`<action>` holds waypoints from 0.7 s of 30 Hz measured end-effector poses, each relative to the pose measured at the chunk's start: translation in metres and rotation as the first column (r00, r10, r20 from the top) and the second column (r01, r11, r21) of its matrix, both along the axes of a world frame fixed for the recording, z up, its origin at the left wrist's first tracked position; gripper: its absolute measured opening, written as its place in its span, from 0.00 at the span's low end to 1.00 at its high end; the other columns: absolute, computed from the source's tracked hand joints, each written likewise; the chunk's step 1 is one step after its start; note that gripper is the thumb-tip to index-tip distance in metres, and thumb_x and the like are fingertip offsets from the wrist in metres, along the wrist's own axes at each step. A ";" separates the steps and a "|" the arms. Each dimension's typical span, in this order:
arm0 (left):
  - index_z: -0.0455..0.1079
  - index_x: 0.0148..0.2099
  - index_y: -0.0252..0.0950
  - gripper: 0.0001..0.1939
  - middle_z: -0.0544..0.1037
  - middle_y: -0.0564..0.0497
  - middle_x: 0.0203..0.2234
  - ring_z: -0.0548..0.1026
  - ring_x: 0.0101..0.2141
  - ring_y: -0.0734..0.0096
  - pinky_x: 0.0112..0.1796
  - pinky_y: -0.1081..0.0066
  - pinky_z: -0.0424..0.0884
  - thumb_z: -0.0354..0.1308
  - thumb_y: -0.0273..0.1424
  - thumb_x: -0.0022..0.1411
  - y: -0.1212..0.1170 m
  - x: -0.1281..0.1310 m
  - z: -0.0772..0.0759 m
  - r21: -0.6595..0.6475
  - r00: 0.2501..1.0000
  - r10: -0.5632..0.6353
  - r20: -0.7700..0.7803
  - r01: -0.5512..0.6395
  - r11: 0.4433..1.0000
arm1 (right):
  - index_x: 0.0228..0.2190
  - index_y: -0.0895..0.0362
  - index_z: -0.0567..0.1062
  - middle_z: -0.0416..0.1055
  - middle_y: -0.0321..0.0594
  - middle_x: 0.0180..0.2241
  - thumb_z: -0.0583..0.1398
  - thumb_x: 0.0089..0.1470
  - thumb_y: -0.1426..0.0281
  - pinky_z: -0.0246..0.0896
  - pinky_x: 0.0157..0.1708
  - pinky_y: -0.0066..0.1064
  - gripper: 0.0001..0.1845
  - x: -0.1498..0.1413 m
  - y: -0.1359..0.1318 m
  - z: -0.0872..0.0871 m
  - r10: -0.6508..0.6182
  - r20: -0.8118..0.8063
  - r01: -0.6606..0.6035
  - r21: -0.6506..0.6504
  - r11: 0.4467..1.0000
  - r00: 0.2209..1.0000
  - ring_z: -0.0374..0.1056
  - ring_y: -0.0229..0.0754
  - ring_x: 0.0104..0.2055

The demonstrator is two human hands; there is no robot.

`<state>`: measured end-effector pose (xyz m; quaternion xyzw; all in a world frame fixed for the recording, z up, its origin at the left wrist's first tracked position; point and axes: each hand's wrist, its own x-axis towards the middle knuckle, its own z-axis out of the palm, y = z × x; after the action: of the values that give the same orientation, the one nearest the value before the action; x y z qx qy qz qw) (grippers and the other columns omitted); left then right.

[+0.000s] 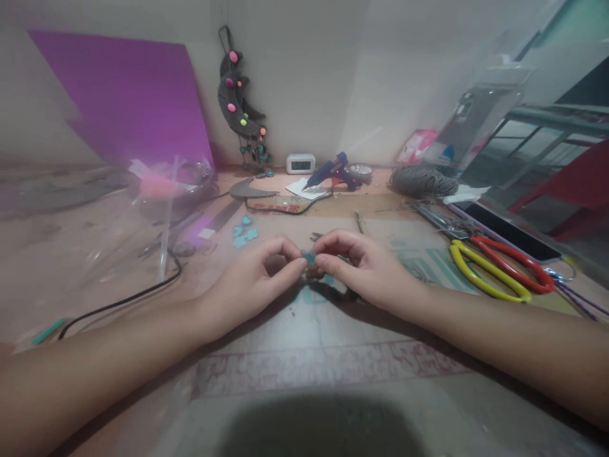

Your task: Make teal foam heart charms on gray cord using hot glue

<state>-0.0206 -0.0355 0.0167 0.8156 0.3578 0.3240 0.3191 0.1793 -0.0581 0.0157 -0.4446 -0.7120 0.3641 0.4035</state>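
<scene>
Between the fingertips of my left hand and my right hand is a small teal piece, pinched from both sides above the table. Its exact shape is too small and blurred to make out. Both hands are closed at thumb and forefinger. To the left beyond my left hand lie several turquoise cut-out pieces, some of them heart-like. A small metal tool tip shows just behind my fingers, mostly hidden by my right hand.
Scissors with red and yellow handles and a phone lie right. Behind are a blue glue gun, white clock, grey crescent and grey yarn. A decorated moon hangs beside purple sheets. A black cable runs left.
</scene>
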 end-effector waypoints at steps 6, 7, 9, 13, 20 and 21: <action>0.67 0.35 0.37 0.05 0.75 0.53 0.31 0.73 0.33 0.71 0.37 0.71 0.70 0.55 0.31 0.64 0.000 -0.001 -0.002 0.116 0.998 0.019 -0.053 -0.013 0.993 | 0.31 0.58 0.74 0.75 0.35 0.29 0.59 0.58 0.69 0.63 0.32 0.27 0.06 0.000 -0.002 0.005 -0.021 0.123 0.017 0.032 0.999 0.992 0.70 0.36 0.31; 0.67 0.37 0.37 0.04 0.75 0.53 0.32 0.73 0.35 0.70 0.38 0.70 0.71 0.56 0.31 0.63 0.001 -0.001 -0.002 0.135 0.998 0.039 -0.049 -0.032 0.990 | 0.31 0.58 0.74 0.75 0.35 0.29 0.58 0.57 0.69 0.62 0.32 0.27 0.06 0.000 -0.002 0.006 -0.023 0.139 0.017 0.045 0.999 0.990 0.69 0.36 0.31; 0.66 0.43 0.37 0.06 0.75 0.50 0.39 0.74 0.41 0.68 0.43 0.66 0.72 0.57 0.31 0.62 0.001 -0.001 -0.004 0.136 0.999 0.035 -0.015 -0.033 0.990 | 0.30 0.57 0.74 0.75 0.35 0.28 0.58 0.57 0.69 0.61 0.31 0.27 0.07 0.000 -0.003 0.007 -0.019 0.167 0.007 0.075 0.997 0.986 0.69 0.36 0.30; 0.64 0.52 0.39 0.15 0.73 0.47 0.51 0.75 0.47 0.68 0.48 0.65 0.72 0.52 0.25 0.63 0.003 -0.002 -0.008 -0.036 0.987 -0.139 0.083 0.143 0.989 | 0.30 0.57 0.74 0.75 0.35 0.28 0.58 0.58 0.69 0.61 0.32 0.26 0.07 0.000 -0.005 0.007 -0.026 0.176 0.006 0.112 0.994 0.984 0.69 0.35 0.30; 0.70 0.40 0.37 0.07 0.78 0.53 0.32 0.76 0.33 0.71 0.35 0.72 0.72 0.52 0.32 0.66 0.002 0.000 0.000 -0.061 0.999 -0.053 0.004 0.054 0.997 | 0.30 0.57 0.74 0.75 0.34 0.27 0.59 0.57 0.70 0.60 0.31 0.25 0.05 0.001 -0.004 0.006 -0.065 0.215 0.028 0.169 0.985 0.974 0.69 0.35 0.29; 0.71 0.37 0.37 0.08 0.77 0.54 0.29 0.75 0.30 0.72 0.32 0.73 0.71 0.52 0.33 0.66 0.000 0.000 0.002 -0.036 0.999 -0.025 -0.025 0.024 0.999 | 0.30 0.57 0.74 0.75 0.34 0.27 0.59 0.57 0.70 0.60 0.30 0.24 0.05 0.002 -0.004 0.006 -0.072 0.216 0.034 0.176 0.984 0.974 0.69 0.34 0.29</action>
<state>-0.0206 -0.0350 0.0189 0.8181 0.3573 0.3033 0.3333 0.1809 -0.0617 0.0218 -0.4651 -0.7690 0.2388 0.3679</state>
